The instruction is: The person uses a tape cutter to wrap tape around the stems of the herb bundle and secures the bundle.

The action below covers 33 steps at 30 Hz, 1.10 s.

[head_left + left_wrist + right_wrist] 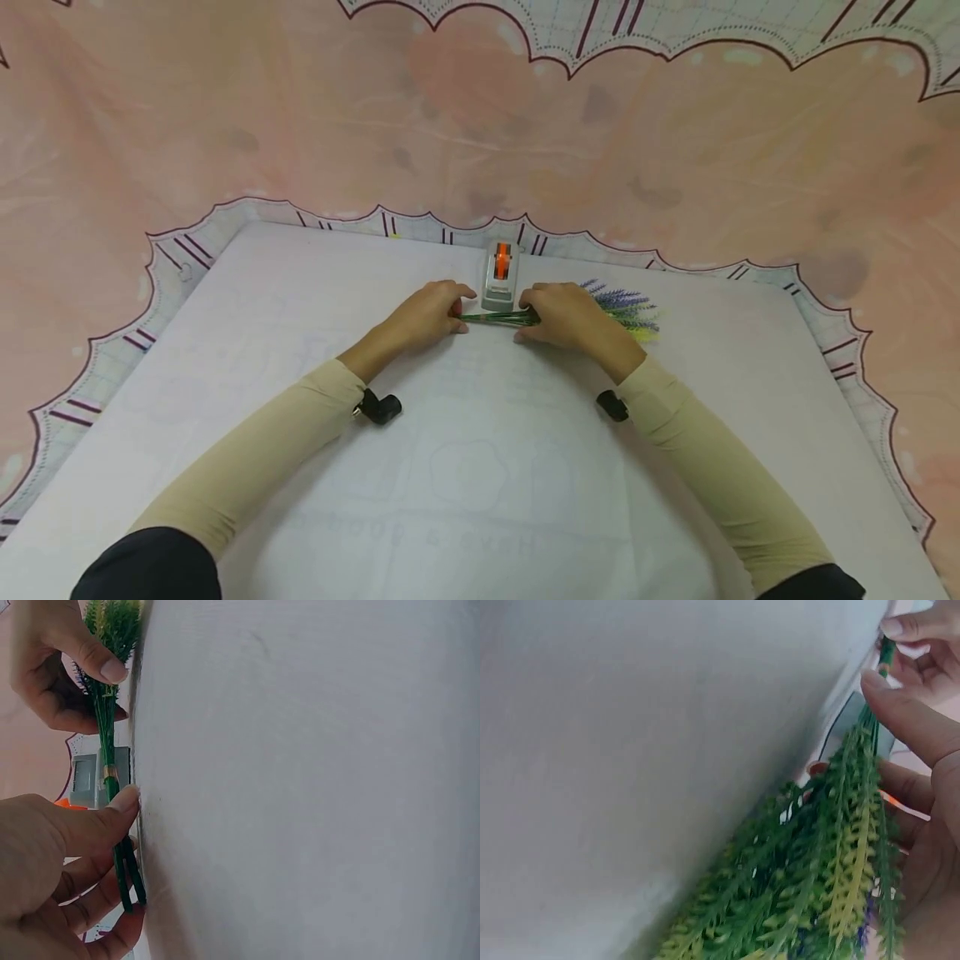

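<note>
A bunch of artificial lavender [628,310], with purple and yellow tips, lies sideways between the two hands at the table's far part. My left hand [422,318] pinches the lower ends of its green stems [129,874] between thumb and fingers. Higher up, just below the leafy heads, my right hand [570,321] grips the stems. A narrow, tan, tape-like band [111,772] circles the stems between the hands. Directly behind the stems stands a grey tape dispenser [498,287] with an orange wheel; neither hand holds it. In the right wrist view, green and yellow sprigs [817,862] fan out below the right hand.
White covering [465,467] spreads over the table, with a scalloped printed border [180,250] along its edges. Beyond it is a peach patterned cloth [315,117]. Black wrist cameras [380,407] hang under both forearms.
</note>
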Motion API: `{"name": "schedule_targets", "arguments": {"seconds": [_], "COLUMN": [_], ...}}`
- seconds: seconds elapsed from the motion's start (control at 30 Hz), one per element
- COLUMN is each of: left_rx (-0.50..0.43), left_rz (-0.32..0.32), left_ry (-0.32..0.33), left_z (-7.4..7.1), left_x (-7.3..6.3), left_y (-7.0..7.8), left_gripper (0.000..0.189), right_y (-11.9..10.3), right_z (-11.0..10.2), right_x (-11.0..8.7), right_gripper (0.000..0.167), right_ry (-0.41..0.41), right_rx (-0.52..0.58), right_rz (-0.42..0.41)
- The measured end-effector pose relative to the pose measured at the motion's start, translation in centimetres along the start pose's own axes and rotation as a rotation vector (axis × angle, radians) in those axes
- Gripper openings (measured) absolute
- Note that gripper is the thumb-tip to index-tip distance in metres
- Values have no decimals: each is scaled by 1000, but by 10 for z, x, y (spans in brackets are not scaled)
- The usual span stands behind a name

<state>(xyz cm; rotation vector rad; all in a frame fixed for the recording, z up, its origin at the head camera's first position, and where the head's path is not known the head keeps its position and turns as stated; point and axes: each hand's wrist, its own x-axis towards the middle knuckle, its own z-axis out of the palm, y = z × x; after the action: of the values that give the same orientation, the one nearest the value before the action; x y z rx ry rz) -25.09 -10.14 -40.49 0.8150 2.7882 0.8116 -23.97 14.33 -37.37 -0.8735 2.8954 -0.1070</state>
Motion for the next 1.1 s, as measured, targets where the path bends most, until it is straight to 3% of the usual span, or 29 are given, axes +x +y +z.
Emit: {"name": "schedule_targets", "arguments": {"seconds": [0.23, 0.37, 0.63, 1.1], "left_rx": [-19, -23, -18, 2], "left_rz": [3, 2, 3, 36], "left_ry": [-5, -20, -40, -50], "left_z": [-2, -3, -5, -8], "left_x": [-3, -5, -5, -6], "left_y": [-1, -2, -3, -7], "left_gripper": [48, 48, 49, 52], "right_y": [2, -1, 1, 3], "right_z": [-1, -3, -5, -13], "right_x": [0, 1, 2, 0], "right_gripper": [27, 23, 49, 60], "right_ry": [-10, -49, -69, -21], "right_rx": [54, 83, 36, -20], "right_rz": [-42, -53, -16, -40]}}
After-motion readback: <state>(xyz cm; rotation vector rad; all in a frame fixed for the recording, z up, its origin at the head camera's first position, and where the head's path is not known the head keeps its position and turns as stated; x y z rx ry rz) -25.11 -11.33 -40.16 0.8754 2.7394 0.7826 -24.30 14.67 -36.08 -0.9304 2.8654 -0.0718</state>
